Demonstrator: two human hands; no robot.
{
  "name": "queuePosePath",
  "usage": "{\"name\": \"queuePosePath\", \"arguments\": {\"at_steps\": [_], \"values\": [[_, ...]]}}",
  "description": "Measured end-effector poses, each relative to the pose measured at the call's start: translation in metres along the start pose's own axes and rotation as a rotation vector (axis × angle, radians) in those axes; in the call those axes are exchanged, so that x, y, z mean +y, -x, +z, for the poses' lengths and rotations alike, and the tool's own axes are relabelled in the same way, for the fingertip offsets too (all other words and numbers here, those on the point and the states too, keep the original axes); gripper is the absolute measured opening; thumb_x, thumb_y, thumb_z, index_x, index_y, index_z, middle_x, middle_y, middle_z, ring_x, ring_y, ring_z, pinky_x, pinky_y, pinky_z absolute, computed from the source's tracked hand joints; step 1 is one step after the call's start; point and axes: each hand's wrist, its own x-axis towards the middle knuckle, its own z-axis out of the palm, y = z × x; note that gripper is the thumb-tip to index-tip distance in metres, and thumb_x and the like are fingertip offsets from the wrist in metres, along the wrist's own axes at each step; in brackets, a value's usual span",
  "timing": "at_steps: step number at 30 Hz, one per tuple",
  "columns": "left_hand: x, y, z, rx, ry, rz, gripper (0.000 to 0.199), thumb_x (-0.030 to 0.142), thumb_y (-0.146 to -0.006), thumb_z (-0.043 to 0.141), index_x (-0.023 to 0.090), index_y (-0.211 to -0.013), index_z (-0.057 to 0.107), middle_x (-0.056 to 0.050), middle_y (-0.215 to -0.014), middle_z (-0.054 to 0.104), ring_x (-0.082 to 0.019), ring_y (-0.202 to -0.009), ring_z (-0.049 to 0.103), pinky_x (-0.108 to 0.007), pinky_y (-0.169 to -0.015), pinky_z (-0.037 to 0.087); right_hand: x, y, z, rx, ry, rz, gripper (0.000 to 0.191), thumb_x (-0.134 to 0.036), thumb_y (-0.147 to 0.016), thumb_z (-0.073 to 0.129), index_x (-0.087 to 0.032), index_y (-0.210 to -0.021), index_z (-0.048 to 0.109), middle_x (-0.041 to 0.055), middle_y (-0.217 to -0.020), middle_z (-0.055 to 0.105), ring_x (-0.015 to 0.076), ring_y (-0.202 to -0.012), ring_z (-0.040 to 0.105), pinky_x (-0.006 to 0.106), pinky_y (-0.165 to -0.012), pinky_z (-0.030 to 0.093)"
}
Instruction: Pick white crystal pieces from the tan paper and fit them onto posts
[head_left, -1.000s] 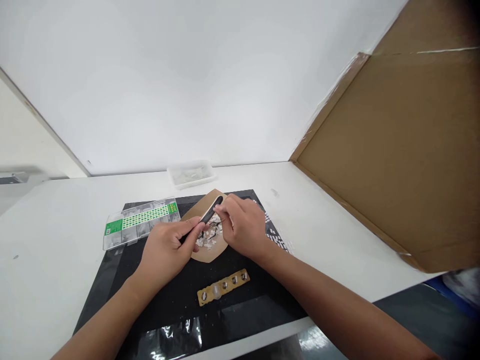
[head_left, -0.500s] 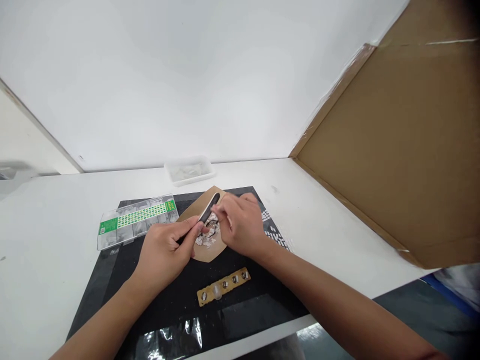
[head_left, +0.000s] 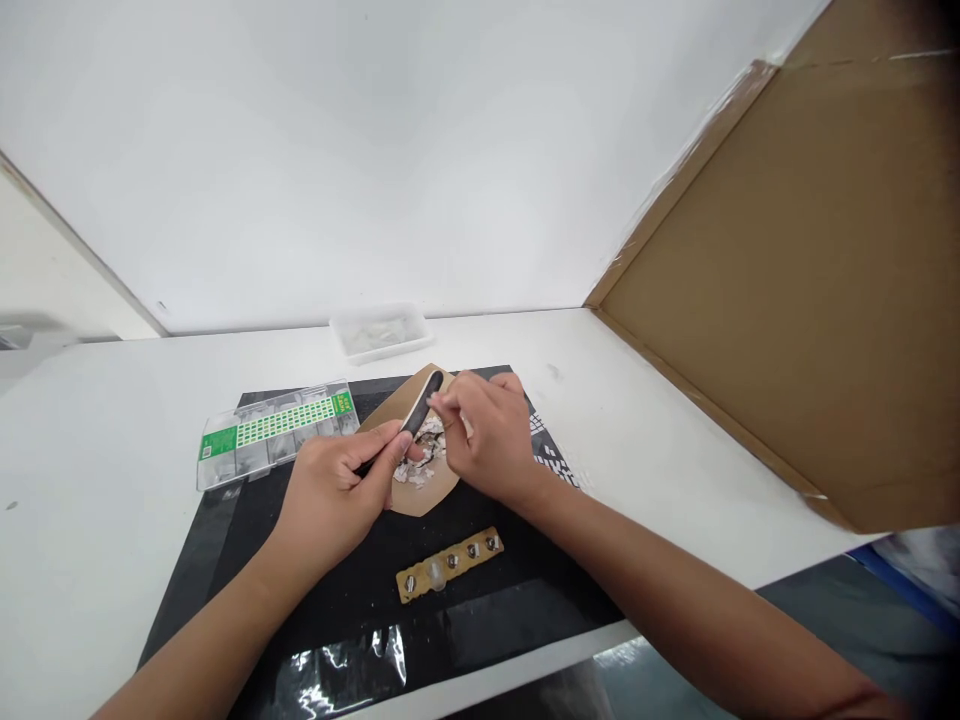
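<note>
A dark, narrow strip with a pale edge (head_left: 422,402) slants up over a brown paper piece (head_left: 420,500), pinched at its lower end by my left hand (head_left: 337,485). Close to the strip's upper part, my right hand (head_left: 487,430) has thumb and forefinger pressed together; anything between them is too small to make out. Pale scraps (head_left: 412,472) lie on the brown paper, partly behind my fingers. Nearer to me, a tan strip (head_left: 463,556) carries several small metal pieces and a clear round piece (head_left: 436,574).
A black mat (head_left: 337,620) covers part of the white table (head_left: 660,450). At its left is a clear compartment box with a green label (head_left: 277,430). Behind stands a translucent tray (head_left: 384,350). White pieces (head_left: 559,465) lie right; a cardboard panel (head_left: 787,280) rises beyond.
The strip's dark face has turned more into view. My right fingertips have shifted slightly along its upper end. The whole view has moved a little.
</note>
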Motion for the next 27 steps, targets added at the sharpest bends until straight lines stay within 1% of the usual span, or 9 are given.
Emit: {"name": "queuePosePath", "arguments": {"at_steps": [1, 4, 8, 11, 15, 18, 21, 25, 27], "values": [[0.0002, 0.0001, 0.0001, -0.002, 0.009, -0.012, 0.031, 0.041, -0.097, 0.056, 0.022, -0.092, 0.08, 0.007, -0.044, 0.057, -0.008, -0.041, 0.054, -0.019, -0.047, 0.042, -0.0006, -0.0001, -0.0003, 0.01, -0.001, 0.01, 0.022, -0.018, -0.097, 0.05, -0.021, -0.076, 0.044, -0.0017, -0.072, 0.061, 0.0129, -0.062, 0.05, 0.035, -0.072, 0.028], [0.0006, 0.0004, -0.0004, -0.019, 0.035, -0.025, 0.031, 0.041, -0.097, 0.056, 0.022, -0.091, 0.08, 0.007, -0.044, 0.057, -0.008, -0.041, 0.054, -0.019, -0.047, 0.041, -0.0022, -0.0001, -0.0012, -0.054, -0.035, -0.069, 0.024, -0.019, -0.097, 0.05, -0.021, -0.074, 0.043, -0.0029, -0.067, 0.058, 0.0125, -0.06, 0.048, 0.034, -0.072, 0.028], [0.0029, 0.0011, -0.0016, 0.012, 0.003, 0.006, 0.03, 0.039, -0.097, 0.056, 0.022, -0.092, 0.08, 0.007, -0.044, 0.055, -0.008, -0.04, 0.05, -0.019, -0.046, 0.04, -0.0028, -0.0011, -0.002, 0.021, 0.016, -0.023, 0.025, -0.016, -0.095, 0.052, -0.021, -0.073, 0.043, -0.0035, -0.066, 0.057, 0.0117, -0.057, 0.044, 0.034, -0.071, 0.026], [0.0052, 0.0015, -0.0019, 0.04, -0.052, 0.062, 0.029, 0.036, -0.097, 0.055, 0.022, -0.09, 0.08, 0.007, -0.046, 0.056, -0.007, -0.041, 0.051, -0.019, -0.046, 0.039, -0.0031, -0.0022, -0.003, -0.008, 0.007, -0.067, 0.025, -0.015, -0.095, 0.052, -0.02, -0.072, 0.043, -0.0041, -0.066, 0.057, 0.0115, -0.058, 0.046, 0.034, -0.071, 0.026], [0.0065, 0.0022, -0.0019, 0.073, -0.09, 0.095, 0.026, 0.033, -0.097, 0.056, 0.023, -0.093, 0.08, 0.007, -0.047, 0.058, -0.007, -0.041, 0.052, -0.019, -0.047, 0.039, -0.0045, -0.0028, -0.0042, 0.064, 0.036, -0.016, 0.026, -0.014, -0.094, 0.054, -0.02, -0.072, 0.043, -0.0052, -0.064, 0.055, 0.0104, -0.054, 0.041, 0.035, -0.07, 0.026], [0.0059, 0.0028, -0.0016, 0.075, -0.092, 0.121, 0.025, 0.031, -0.097, 0.056, 0.024, -0.095, 0.08, 0.007, -0.048, 0.059, -0.007, -0.042, 0.053, -0.019, -0.048, 0.04, -0.0057, -0.0023, -0.0038, -0.016, -0.004, -0.069, 0.026, -0.016, -0.094, 0.054, -0.02, -0.071, 0.043, -0.0047, -0.065, 0.055, 0.0109, -0.057, 0.044, 0.035, -0.07, 0.026], [0.0057, 0.0026, -0.0007, 0.078, -0.087, 0.108, 0.025, 0.031, -0.097, 0.056, 0.024, -0.093, 0.08, 0.007, -0.049, 0.06, -0.007, -0.042, 0.053, -0.019, -0.047, 0.039, -0.0055, -0.0022, -0.0029, 0.051, -0.002, -0.012, 0.025, -0.016, -0.095, 0.054, -0.02, -0.072, 0.044, -0.0045, -0.064, 0.055, 0.0111, -0.056, 0.044, 0.035, -0.07, 0.026], [0.0063, 0.0015, 0.0003, 0.043, -0.052, 0.072, 0.028, 0.033, -0.098, 0.054, 0.023, -0.093, 0.08, 0.006, -0.047, 0.057, -0.008, -0.042, 0.053, -0.019, -0.047, 0.04, -0.005, -0.0027, -0.0037, -0.006, -0.038, -0.033, 0.026, -0.017, -0.096, 0.052, -0.021, -0.072, 0.044, -0.0042, -0.065, 0.057, 0.0117, -0.057, 0.046, 0.035, -0.07, 0.027], [0.0062, 0.0015, 0.0003, 0.022, -0.033, 0.037, 0.029, 0.036, -0.098, 0.054, 0.023, -0.094, 0.08, 0.006, -0.045, 0.055, -0.008, -0.04, 0.051, -0.02, -0.045, 0.039, -0.0055, -0.003, -0.0048, 0.007, -0.017, 0.006, 0.026, -0.018, -0.097, 0.052, -0.021, -0.072, 0.044, -0.0038, -0.066, 0.058, 0.0119, -0.057, 0.045, 0.036, -0.071, 0.027]]}}
